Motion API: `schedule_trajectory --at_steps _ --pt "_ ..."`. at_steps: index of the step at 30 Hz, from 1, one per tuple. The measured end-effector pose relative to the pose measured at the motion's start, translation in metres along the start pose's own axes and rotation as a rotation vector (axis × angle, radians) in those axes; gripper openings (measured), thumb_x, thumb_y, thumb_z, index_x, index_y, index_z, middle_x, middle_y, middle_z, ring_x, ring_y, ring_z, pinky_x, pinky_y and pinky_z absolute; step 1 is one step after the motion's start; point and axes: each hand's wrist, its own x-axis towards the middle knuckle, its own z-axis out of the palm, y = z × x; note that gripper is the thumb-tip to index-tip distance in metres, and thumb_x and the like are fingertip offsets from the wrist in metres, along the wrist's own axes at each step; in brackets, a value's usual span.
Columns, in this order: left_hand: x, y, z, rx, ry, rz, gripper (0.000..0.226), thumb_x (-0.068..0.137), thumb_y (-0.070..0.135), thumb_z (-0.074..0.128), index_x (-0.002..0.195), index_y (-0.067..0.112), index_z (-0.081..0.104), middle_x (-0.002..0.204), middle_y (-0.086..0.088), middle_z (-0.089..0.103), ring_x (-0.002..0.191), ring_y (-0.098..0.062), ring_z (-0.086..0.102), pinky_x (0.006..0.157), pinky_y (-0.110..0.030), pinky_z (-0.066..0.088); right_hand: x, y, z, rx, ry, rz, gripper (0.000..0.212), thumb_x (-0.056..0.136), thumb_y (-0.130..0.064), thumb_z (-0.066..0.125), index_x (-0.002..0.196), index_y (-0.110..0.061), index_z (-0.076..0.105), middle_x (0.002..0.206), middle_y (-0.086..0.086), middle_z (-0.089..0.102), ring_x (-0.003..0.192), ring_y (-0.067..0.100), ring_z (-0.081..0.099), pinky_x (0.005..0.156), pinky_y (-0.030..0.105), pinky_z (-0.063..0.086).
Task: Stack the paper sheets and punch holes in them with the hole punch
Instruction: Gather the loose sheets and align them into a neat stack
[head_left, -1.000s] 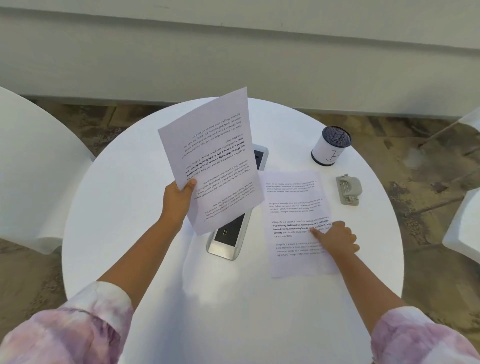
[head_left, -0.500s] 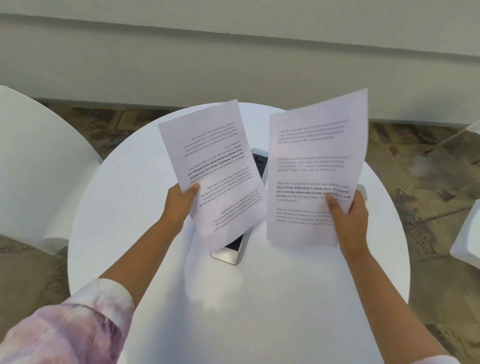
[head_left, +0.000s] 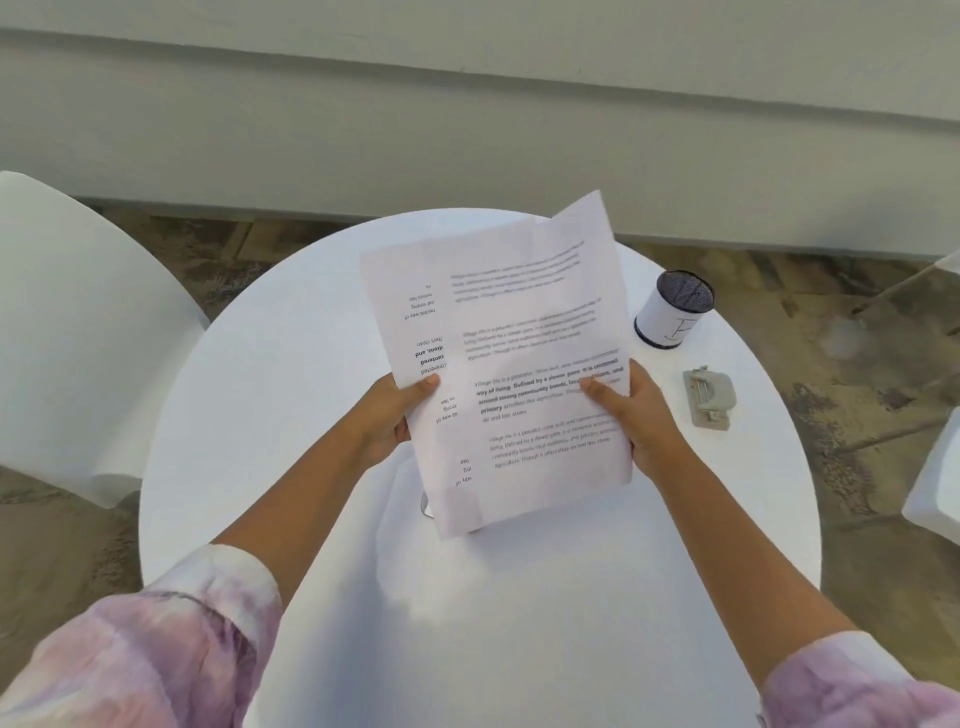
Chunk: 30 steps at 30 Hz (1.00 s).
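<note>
Two printed paper sheets (head_left: 519, 332) overlap in the air above the middle of the round white table (head_left: 291, 395). The front sheet reads upright, and the rear sheet shows at its left with upside-down text. My left hand (head_left: 387, 415) grips the rear sheet's left edge, thumb on top. My right hand (head_left: 631, 410) holds the front sheet's right edge. The grey hole punch (head_left: 710, 397) lies on the table to the right of my right hand, apart from it.
A white cup with a dark mesh top (head_left: 675, 315) stands at the back right of the table. A silver device (head_left: 427, 506) peeks out below the sheets. White chairs stand at the left (head_left: 78, 332) and right (head_left: 935, 499).
My right hand lifted the second sheet off the table, then brought it left over the sheet in my left hand. The hole punch and cup came back into sight.
</note>
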Motion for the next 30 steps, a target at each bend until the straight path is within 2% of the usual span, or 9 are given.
schedule_trajectory --at_steps 2,5,9,12,15,19,24,27,30 --pt "0.0 0.002 0.002 -0.002 0.023 0.006 0.025 0.092 0.031 0.051 0.115 0.026 0.059 0.105 0.009 0.07 0.094 -0.009 0.067 0.077 -0.029 0.057 0.0 0.001 0.004 -0.052 -0.012 -0.01 0.05 0.071 -0.016 0.075 0.115 -0.01 0.052 0.103 0.002 0.069 0.095 0.022 0.067 0.069 0.028 0.057" --pt "0.002 0.007 0.007 -0.049 0.047 0.043 0.043 0.082 0.043 0.057 0.121 0.023 0.057 0.118 0.003 0.066 0.107 -0.015 0.063 0.09 -0.034 0.051 -0.004 0.002 0.014 -0.199 0.068 -0.117 0.051 0.072 -0.016 0.077 0.115 -0.015 0.051 0.105 -0.004 0.064 0.096 0.011 0.063 0.08 0.028 0.053" --pt "0.003 0.013 0.012 0.012 0.131 0.136 0.038 0.081 0.023 0.068 0.117 0.015 0.059 0.114 -0.005 0.067 0.103 -0.023 0.064 0.09 -0.04 0.051 -0.007 0.005 0.029 -0.258 0.063 -0.173 0.063 0.068 -0.03 0.08 0.122 -0.024 0.048 0.117 -0.006 0.062 0.106 0.011 0.061 0.087 0.029 0.051" --pt "0.002 0.016 0.013 0.03 0.161 0.18 0.028 0.08 0.012 0.068 0.108 0.012 0.063 0.105 -0.006 0.068 0.097 -0.028 0.065 0.089 -0.045 0.052 -0.008 0.0 0.035 -0.216 0.072 -0.173 0.042 0.073 -0.026 0.077 0.111 -0.022 0.058 0.105 -0.005 0.068 0.097 0.011 0.067 0.085 0.034 0.055" --pt "-0.001 0.018 0.013 0.026 0.142 0.209 0.026 0.082 0.012 0.066 0.108 0.012 0.063 0.108 -0.009 0.068 0.099 -0.031 0.065 0.086 -0.045 0.053 -0.01 -0.01 0.039 -0.104 0.041 -0.184 0.028 0.08 -0.015 0.07 0.107 -0.016 0.063 0.096 -0.007 0.07 0.082 0.005 0.07 0.071 0.024 0.055" --pt "-0.006 0.024 0.014 0.042 0.074 0.283 0.034 0.074 0.02 0.071 0.107 0.02 0.064 0.116 -0.009 0.067 0.104 -0.027 0.065 0.086 -0.042 0.054 -0.011 -0.021 0.045 0.002 0.047 -0.204 0.026 0.081 -0.012 0.068 0.105 -0.02 0.061 0.098 -0.005 0.069 0.085 0.011 0.069 0.068 0.023 0.056" --pt "-0.012 0.031 0.017 0.223 0.116 0.299 0.033 0.068 0.035 0.068 0.099 0.033 0.06 0.106 -0.001 0.068 0.096 -0.023 0.063 0.082 -0.041 0.054 -0.013 -0.025 0.048 -0.015 0.041 -0.218 0.032 0.079 -0.014 0.07 0.108 -0.021 0.058 0.099 -0.005 0.068 0.096 0.018 0.066 0.076 0.031 0.058" --pt "-0.014 0.031 0.017 0.245 0.12 0.299 0.035 0.067 0.036 0.067 0.101 0.033 0.06 0.107 -0.001 0.067 0.097 -0.024 0.062 0.082 -0.042 0.054 -0.015 -0.024 0.047 -0.059 0.019 -0.206 0.032 0.079 -0.015 0.071 0.106 -0.025 0.058 0.102 -0.001 0.067 0.1 0.024 0.064 0.082 0.038 0.056" --pt "-0.015 0.03 0.019 0.224 0.111 0.305 0.031 0.067 0.032 0.07 0.097 0.033 0.062 0.105 -0.001 0.068 0.096 -0.023 0.064 0.08 -0.039 0.054 -0.016 -0.027 0.051 -0.054 0.03 -0.209 0.028 0.078 -0.015 0.072 0.097 -0.031 0.059 0.099 -0.003 0.067 0.096 0.021 0.065 0.081 0.038 0.056"
